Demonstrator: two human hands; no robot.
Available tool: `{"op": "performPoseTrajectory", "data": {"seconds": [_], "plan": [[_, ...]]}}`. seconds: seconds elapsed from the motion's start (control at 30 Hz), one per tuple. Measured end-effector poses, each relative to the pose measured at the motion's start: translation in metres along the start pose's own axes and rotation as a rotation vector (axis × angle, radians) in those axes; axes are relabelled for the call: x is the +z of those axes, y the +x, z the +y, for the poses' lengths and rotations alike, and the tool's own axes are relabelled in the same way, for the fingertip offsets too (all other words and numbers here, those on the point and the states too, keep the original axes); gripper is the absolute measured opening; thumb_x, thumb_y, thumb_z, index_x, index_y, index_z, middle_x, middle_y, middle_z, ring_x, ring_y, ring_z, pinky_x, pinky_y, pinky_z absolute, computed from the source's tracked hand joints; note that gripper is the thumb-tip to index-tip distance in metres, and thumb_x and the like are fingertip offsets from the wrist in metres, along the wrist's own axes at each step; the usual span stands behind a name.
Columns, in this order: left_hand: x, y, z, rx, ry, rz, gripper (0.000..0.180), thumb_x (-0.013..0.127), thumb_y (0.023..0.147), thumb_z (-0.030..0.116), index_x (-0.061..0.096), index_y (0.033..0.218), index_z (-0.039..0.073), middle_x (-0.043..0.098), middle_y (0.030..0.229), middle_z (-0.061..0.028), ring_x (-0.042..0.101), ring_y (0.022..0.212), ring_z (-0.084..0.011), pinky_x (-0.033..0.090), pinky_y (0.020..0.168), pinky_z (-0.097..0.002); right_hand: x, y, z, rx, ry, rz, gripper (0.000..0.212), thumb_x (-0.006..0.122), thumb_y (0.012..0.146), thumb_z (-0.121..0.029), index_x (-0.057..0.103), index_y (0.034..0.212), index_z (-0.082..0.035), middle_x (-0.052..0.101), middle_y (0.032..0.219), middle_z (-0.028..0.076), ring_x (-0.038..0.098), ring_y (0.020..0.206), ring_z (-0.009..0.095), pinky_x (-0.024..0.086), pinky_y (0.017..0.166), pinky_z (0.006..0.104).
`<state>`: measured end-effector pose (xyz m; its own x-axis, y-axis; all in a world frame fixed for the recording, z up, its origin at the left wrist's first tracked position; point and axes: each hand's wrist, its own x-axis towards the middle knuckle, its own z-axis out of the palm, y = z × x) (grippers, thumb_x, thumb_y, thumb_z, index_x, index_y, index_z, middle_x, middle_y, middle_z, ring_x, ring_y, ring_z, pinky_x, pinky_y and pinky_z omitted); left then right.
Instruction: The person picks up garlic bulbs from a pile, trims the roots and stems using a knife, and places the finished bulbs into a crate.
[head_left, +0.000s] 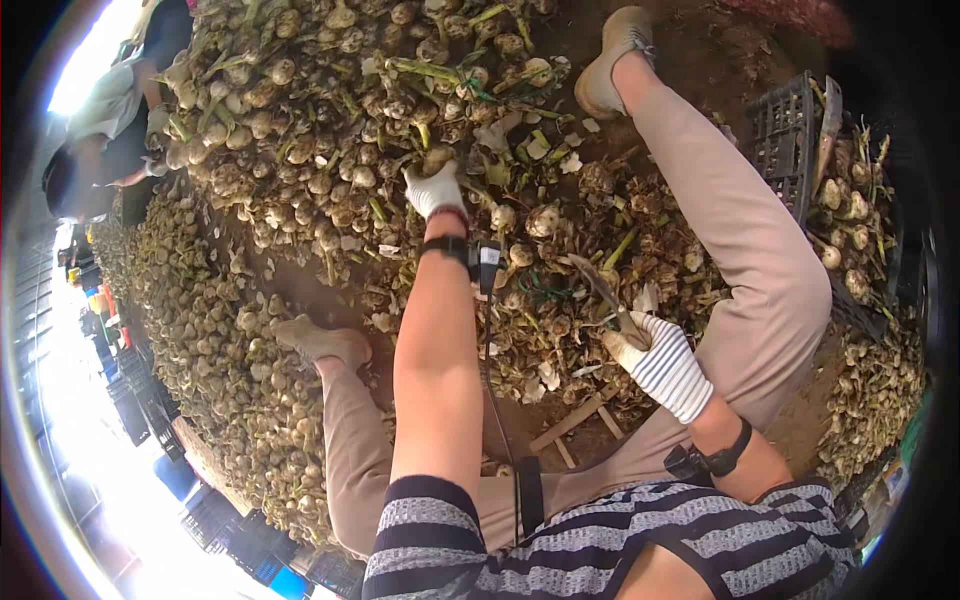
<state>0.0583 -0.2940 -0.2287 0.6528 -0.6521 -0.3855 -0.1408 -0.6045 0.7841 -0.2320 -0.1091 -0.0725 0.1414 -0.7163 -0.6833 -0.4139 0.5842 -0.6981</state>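
My left hand (435,192), in a white glove, reaches into the large garlic heap (330,130). Its fingers are closed round a garlic bulb (438,158), which partly shows past the fingertips. My right hand (660,365), in a white glove with dark stripes, is closed on the handle of a sickle (598,285). The sickle's curved blade points up and to the left, over loose bulbs and trimmings. Between my hands lie a few pale bulbs, one of them a whitish garlic bulb (543,221).
Cut stems and dry leaves (540,340) litter the ground between my legs. A wooden frame (575,428) lies close to my lap. At right stands a black plastic crate (785,135), with more garlic (850,215) beside it. Another person (110,130) works at the heap's far left.
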Motion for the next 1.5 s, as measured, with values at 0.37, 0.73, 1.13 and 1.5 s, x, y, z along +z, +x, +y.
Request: {"op": "performPoseTrajectory", "data": {"seconds": [0.37, 0.73, 1.13, 1.5], "plan": [[-0.142, -0.251, 0.033, -0.025, -0.689, -0.630, 0.066, 0.080, 0.068, 0.003, 0.042, 0.122, 0.008, 0.057, 0.108, -0.0061, 0.059, 0.090, -0.0146, 0.053, 0.081, -0.0276, -0.004, -0.004, -0.001, -0.277, 0.102, -0.092, 0.049, 0.066, 0.087, -0.031, 0.054, 0.118, 0.005, 0.066, 0.088, 0.010, 0.062, 0.077, 0.017, 0.051, 0.069, 0.0282], [-0.199, -0.328, 0.003, 0.686, 0.372, -0.456, 0.025, 0.068, 0.080, 0.028, 0.064, 0.096, 0.009, 0.067, 0.094, -0.0041, 0.062, 0.091, -0.0196, 0.047, 0.087, -0.0332, 0.032, -0.102, -0.062, -1.081, -0.588, 0.086, 0.015, 0.064, 0.076, -0.019, 0.059, 0.076, -0.005, 0.058, 0.063, 0.014, 0.059, 0.057, 0.032, 0.047, 0.053, 0.0401], [-0.193, -0.343, 0.008, 0.625, 0.190, -0.559, 0.025, 0.068, 0.075, 0.028, 0.069, 0.096, 0.014, 0.067, 0.091, -0.0058, 0.061, 0.092, -0.0258, 0.047, 0.082, -0.0379, 0.028, -0.086, -0.052, -1.062, -0.632, 0.069, 0.016, 0.066, 0.071, -0.020, 0.059, 0.075, -0.006, 0.060, 0.069, 0.015, 0.061, 0.065, 0.034, 0.048, 0.058, 0.0412], [-0.196, -0.358, 0.038, 1.037, 0.692, -0.178, 0.020, 0.069, 0.071, 0.024, 0.061, 0.076, 0.006, 0.063, 0.073, -0.0089, 0.062, 0.077, -0.0247, 0.052, 0.071, -0.0320, 0.008, -0.033, -0.034, -0.558, -0.716, 0.133, 0.014, 0.058, 0.079, -0.020, 0.064, 0.081, -0.007, 0.062, 0.067, 0.015, 0.062, 0.061, 0.030, 0.049, 0.058, 0.0379]]}}
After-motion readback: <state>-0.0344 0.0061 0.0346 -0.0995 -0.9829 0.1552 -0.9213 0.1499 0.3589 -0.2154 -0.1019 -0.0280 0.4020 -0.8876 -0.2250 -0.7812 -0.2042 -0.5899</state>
